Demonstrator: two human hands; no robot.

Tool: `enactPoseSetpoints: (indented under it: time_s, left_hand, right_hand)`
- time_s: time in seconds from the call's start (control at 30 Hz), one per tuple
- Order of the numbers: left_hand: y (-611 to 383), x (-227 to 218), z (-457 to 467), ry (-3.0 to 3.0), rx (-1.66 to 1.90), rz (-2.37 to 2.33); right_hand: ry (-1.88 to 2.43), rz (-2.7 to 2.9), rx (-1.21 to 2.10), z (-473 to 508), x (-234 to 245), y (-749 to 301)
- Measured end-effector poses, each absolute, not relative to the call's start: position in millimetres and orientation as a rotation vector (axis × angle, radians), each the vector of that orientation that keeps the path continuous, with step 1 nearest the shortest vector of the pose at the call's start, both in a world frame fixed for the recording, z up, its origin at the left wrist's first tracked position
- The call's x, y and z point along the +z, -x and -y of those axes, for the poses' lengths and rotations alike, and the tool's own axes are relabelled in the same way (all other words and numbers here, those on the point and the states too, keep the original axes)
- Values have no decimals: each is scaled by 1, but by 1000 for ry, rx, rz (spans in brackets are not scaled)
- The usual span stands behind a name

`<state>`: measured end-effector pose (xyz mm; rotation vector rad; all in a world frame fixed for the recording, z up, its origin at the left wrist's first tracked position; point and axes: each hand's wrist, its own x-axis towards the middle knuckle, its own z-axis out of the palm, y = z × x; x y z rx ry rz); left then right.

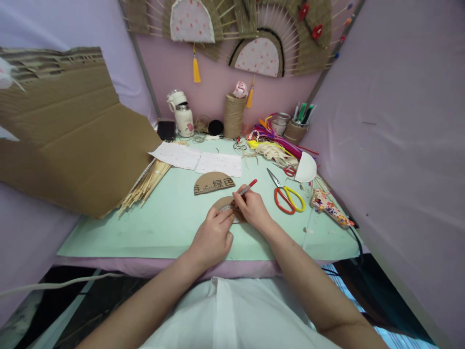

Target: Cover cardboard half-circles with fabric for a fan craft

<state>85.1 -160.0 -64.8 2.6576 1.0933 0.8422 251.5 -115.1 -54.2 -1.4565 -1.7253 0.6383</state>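
Note:
My right hand is closed around a slim pen with a red end, its tip down at a brown cardboard half-circle. On that piece lies a clear, marked measuring tool that looks like a protractor, partly covered by my fingers. My left hand presses on it with outstretched fingertips, close beside the pen. Just beyond lies another cardboard half-circle with dark printing. Large scissors with one red and one yellow handle rest to the right of my hands.
A big cardboard sheet leans in from the left, over bamboo sticks. Patterned white pieces lie behind. A bottle, twine roll and pen holder line the back. A glue gun lies right.

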Motion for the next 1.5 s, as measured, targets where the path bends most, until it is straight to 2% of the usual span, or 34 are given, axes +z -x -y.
enactPoseSetpoints:
  time_s: [0.77,1.0,1.27,1.5]
  left_hand:
    - [-85,-67,160,-2667,826,-1103]
    - [-84,-66,160,-2670,827,-1110]
    - [-86,-65,161,-2633,832,-1117]
    - [-80,-53,156,-2569,750,-1106]
  right_hand:
    - [1450,1679,654,115,-54,-251]
    - [1329,1561,650,148,-49,-261]
    - [1249,2059,133,191,-66,-277]
    - [1223,2145,-33,192,-73,-278]
